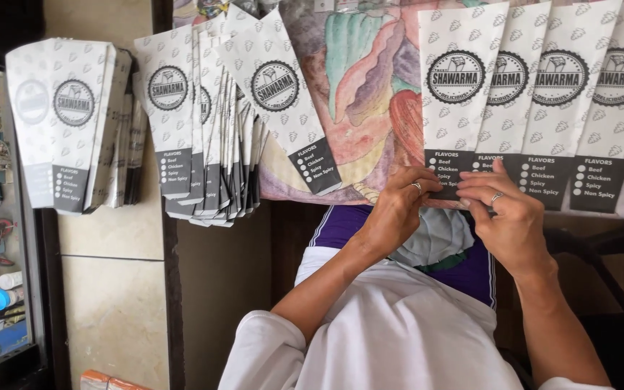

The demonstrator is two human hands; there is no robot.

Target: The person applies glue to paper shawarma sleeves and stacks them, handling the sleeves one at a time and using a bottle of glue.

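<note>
Pinching the dark lower end of the leftmost paper sleeve [451, 101], left hand [397, 211] and right hand [505, 217] are meeting at centre-right; its long axis is running upward, away from both grips.

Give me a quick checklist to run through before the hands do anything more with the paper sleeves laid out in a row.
1. Left hand on the dark bottom edge of the leftmost sleeve: ok.
2. Right hand touching the same bottom edge: ok.
3. Four sleeves fanned in an overlapping row, round print facing up: ok.
4. Firm pinch on the paper: cannot tell, fingers cover the edge.
5. Finished sleeves in a leaning stack at left, apart from the row: ok.
6. Second stack farther left, standing clear: ok.
</note>
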